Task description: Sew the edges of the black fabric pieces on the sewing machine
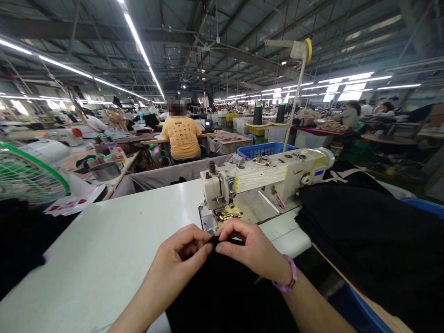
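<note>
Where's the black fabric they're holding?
In the head view, the black fabric is at bottom centre, its top edge between the left hand and the right hand, in front of the sewing machine.

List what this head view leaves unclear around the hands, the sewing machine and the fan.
Head view:
Lower end of the black cloth: cut off by the bottom edge.
Some fingers of the right hand: hidden behind the hand itself.
Writing on the label along the sewing machine: too small to read.
Rest of the fan: cut off by the left edge.

Both hands [185,254] [248,247] pinch black fabric [225,291].
</note>
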Tool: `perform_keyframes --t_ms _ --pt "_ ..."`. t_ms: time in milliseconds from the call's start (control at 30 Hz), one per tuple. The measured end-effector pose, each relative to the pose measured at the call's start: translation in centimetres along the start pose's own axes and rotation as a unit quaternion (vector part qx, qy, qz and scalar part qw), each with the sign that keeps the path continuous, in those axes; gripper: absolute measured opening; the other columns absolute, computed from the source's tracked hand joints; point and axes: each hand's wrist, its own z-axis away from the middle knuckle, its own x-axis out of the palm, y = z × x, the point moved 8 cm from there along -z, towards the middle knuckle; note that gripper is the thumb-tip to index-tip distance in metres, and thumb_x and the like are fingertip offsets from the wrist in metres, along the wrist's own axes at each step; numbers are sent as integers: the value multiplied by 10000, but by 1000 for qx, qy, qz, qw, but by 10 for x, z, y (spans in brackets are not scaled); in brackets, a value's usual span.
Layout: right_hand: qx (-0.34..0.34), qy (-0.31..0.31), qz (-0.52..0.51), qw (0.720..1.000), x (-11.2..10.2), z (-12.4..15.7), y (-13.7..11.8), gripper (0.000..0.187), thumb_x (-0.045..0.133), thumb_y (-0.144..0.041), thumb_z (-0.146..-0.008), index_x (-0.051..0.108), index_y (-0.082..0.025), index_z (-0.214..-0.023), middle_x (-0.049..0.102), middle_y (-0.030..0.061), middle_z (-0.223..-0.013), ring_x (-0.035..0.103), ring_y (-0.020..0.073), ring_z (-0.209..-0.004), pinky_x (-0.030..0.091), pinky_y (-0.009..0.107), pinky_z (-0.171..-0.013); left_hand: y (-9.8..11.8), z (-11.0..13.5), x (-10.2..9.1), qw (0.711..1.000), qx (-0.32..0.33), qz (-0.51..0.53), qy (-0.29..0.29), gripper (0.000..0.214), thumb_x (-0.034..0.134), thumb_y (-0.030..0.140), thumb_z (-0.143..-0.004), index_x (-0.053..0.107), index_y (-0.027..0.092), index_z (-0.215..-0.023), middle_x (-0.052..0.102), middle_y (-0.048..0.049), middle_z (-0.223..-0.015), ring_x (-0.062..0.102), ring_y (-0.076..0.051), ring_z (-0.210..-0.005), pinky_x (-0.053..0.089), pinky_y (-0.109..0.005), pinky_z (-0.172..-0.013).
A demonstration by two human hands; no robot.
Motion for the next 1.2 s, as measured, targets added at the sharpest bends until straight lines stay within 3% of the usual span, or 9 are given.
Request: perform_keyframes --t_ms 367,467,633,767,867,967,1033,1133,1200 --pt "34 54 -26 998 -1 2 14 203 726 -365 -815 634 -184 -829 658 2 -811 612 147 -782 498 271 -754 1 0 0 1000 6 -25 17 214 628 412 -805 721 223 -769 617 -17 -721 578 -173 -698 429 -247 -589" --pt "36 58 -47 997 -2 1 15 232 738 -359 -809 642 -185 -927 670 5 -862 631 150 -812 511 279 -776 5 -2 3 999 19 -50 9 225 602 405 -830 711 225 -751 620 -17 -719 586 -177 -702 430 -256 -610" --pt "-24 30 71 997 -1 -2 -6 83 669 -277 -873 685 -195 -871 669 4 -839 622 151 -811 485 277 -766 15 -2 8 992 56 -108 -18 219 555 366 -863 693 238 -753 634 -10 -745 604 -173 -719 444 -261 -680" --pt "-72 111 153 979 -24 5 -22 116 596 -280 -913 639 -207 -835 646 14 -845 600 162 -818 478 276 -762 -3 3 -2 971 4 -228 -70 88 599 269 -795 686 261 -787 690 -3 -840 636 -197 -793 428 -266 -704" --pt "-50 185 169 967 -52 13 -17 164 606 -360 -898 631 -212 -832 641 19 -814 599 173 -775 495 271 -722 -24 9 -22 954 -59 -286 -62 92 600 244 -752 691 257 -747 710 -8 -810 634 -212 -746 412 -280 -668" --pt "-16 219 169 961 -72 17 -5 227 644 -435 -850 644 -209 -830 635 17 -760 594 175 -705 504 267 -659 -37 17 -37 978 -77 -196 -15 120 608 314 -762 697 238 -735 715 -27 -809 642 -224 -786 455 -286 -694" --pt "5 234 167 958 -79 19 3 268 658 -472 -824 649 -205 -825 631 18 -736 585 173 -668 501 265 -618 -45 22 -41 992 -92 -85 25 192 608 396 -783 695 226 -766 698 -21 -782 622 -194 -691 467 -268 -605" --pt "22 250 160 955 -80 19 10 309 668 -505 -800 652 -197 -812 625 21 -715 574 170 -638 498 263 -583 -55 27 -41 986 -125 72 78 300 641 493 -768 684 198 -803 652 7 -706 572 -142 -549 475 -251 -521" --pt "27 255 148 955 -79 19 12 328 686 -519 -774 654 -193 -798 621 20 -693 575 171 -627 504 262 -577 -58 29 -42 975 -132 143 111 331 692 499 -731 679 176 -805 664 1 -741 629 -152 -638 545 -272 -640"
